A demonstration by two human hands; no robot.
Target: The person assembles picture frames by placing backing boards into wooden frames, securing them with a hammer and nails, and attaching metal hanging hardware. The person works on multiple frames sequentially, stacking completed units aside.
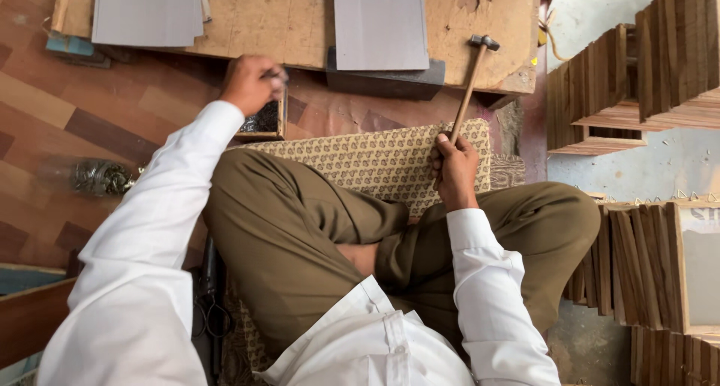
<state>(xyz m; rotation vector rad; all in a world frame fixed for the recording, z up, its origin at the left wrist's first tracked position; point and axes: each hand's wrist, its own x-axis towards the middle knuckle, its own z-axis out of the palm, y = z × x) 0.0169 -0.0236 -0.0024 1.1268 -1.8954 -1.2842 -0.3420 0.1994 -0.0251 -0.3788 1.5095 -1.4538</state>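
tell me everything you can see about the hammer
The hammer has a small dark metal head and a long, slim, pale wooden handle. It tilts head-up, its head over the edge of the worn wooden board. The right hand grips the handle's lower end above the patterned cushion. Nothing else touches it.

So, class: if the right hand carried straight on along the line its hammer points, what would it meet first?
Probably the wooden board: the right hand holds the hammer, whose head already overlaps the board's near edge beside a grey sheet. Depth is unclear.
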